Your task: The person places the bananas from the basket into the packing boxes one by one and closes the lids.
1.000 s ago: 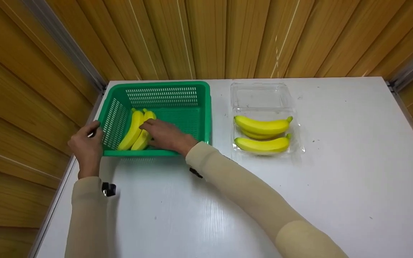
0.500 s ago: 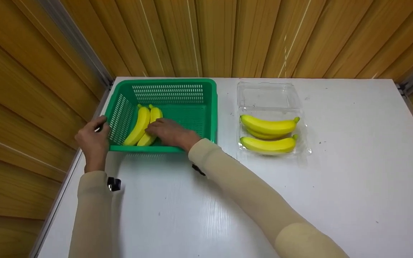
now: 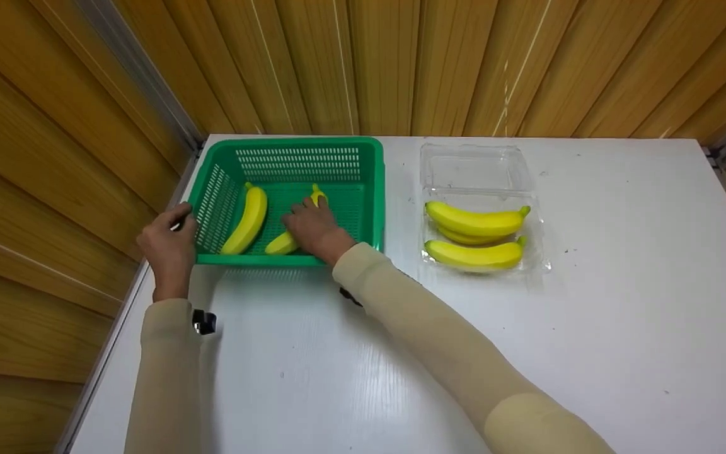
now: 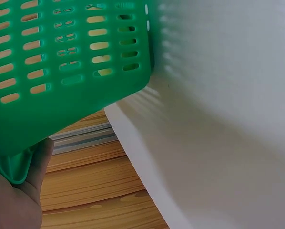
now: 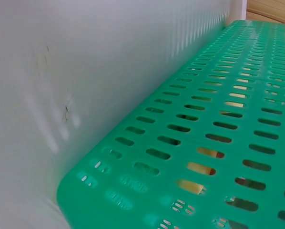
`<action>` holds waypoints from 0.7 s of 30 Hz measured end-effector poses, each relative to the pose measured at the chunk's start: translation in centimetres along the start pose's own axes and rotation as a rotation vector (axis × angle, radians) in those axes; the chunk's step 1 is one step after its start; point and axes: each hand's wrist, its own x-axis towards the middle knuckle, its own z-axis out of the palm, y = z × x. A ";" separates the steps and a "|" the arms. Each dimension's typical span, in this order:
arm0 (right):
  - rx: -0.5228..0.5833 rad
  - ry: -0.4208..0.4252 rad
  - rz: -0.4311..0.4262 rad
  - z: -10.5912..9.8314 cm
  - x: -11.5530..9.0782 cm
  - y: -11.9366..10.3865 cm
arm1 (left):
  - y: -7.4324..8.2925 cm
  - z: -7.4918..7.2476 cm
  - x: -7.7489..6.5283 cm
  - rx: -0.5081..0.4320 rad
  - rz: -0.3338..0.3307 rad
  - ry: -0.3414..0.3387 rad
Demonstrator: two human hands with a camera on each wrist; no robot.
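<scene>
A green plastic basket stands at the back left of the white table. At its front left corner, my left hand grips the rim; the left wrist view shows the thumb against the green rim. Inside the basket my right hand holds a yellow banana from above, its fingertips partly hidden. A second banana lies apart from it, near the basket's left wall. In the right wrist view the slotted basket wall hides the held banana's grip.
Right of the basket lies an opened clear plastic clamshell box. Several bananas rest in its near half, two of them overlapping. Wooden panels rise behind the table and at its left.
My right hand has moved right within the basket with one banana, parting it from the other. My left hand keeps its hold on the rim. The head view has shifted slightly.
</scene>
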 end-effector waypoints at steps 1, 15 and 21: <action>0.006 -0.006 0.009 0.0 0.0 0.0 | 0.1 0.0 -0.1 -0.006 0.000 0.001; 0.504 0.160 -0.083 -1.3 -1.7 1.8 | 0.7 -0.1 -0.3 0.005 0.009 0.007; 0.736 0.217 -0.153 -1.7 -3.6 3.1 | 1.0 -0.7 -0.4 0.007 -0.005 0.008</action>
